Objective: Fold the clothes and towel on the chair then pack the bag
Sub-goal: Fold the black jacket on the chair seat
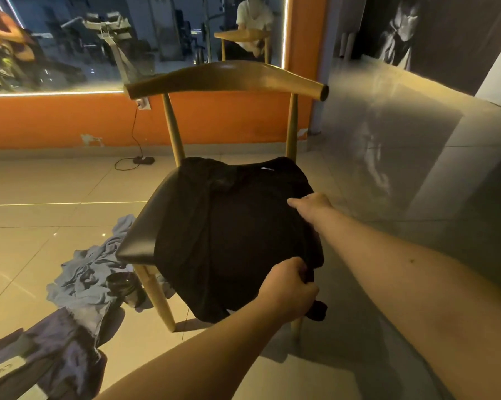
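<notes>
A black shirt [232, 235] lies spread over the dark seat of a wooden chair [226, 79], its hem hanging off the front edge. My left hand [287, 287] grips the shirt's near right corner at the seat's front. My right hand [313, 206] pinches the shirt's right edge farther back. A light blue towel [90, 272] lies crumpled on the floor left of the chair. A dark purple bag [55, 350] lies at the lower left.
A dark round container [122, 281] sits on the towel by the chair's front left leg. A cable and adapter [142, 160] lie on the tiled floor under the orange wall. A mirror above reflects gym machines and a person.
</notes>
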`<state>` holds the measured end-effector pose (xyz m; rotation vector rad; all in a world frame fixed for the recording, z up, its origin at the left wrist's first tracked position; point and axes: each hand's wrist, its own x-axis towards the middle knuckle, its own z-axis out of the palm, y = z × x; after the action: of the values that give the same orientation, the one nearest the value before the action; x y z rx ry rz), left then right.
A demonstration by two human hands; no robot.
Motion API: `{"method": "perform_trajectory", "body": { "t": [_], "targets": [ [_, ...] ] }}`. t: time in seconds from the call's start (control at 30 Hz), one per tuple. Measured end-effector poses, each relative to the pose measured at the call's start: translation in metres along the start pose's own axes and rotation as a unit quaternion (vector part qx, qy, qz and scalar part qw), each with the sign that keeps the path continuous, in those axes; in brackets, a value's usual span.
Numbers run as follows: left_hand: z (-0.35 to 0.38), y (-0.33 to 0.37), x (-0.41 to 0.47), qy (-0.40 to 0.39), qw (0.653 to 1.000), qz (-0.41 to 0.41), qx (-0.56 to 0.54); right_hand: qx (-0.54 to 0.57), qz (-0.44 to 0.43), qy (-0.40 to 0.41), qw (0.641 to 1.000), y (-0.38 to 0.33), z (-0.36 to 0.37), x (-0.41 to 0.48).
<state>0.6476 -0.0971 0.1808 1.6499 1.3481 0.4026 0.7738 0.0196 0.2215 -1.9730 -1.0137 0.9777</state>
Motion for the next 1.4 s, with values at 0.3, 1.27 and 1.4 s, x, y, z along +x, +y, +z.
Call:
{"method": "perform_trajectory", "body": {
  "t": [0.3, 1.27, 1.4],
  "targets": [
    [-0.01, -0.023, -0.007, -0.021, 0.999, 0.024, -0.041, 0.112, 0.099, -0.131, 0.98, -0.032, 0.012, 0.039],
    [-0.054, -0.187, 0.006, 0.221, 0.949, -0.128, -0.186, -0.266, -0.165, -0.085, 0.946, -0.082, 0.168, 0.036],
    [-0.059, -0.194, 0.005, 0.218, 0.951, -0.126, -0.18, -0.289, -0.177, -0.037, 0.94, -0.085, 0.163, 0.03]
  ]
}}
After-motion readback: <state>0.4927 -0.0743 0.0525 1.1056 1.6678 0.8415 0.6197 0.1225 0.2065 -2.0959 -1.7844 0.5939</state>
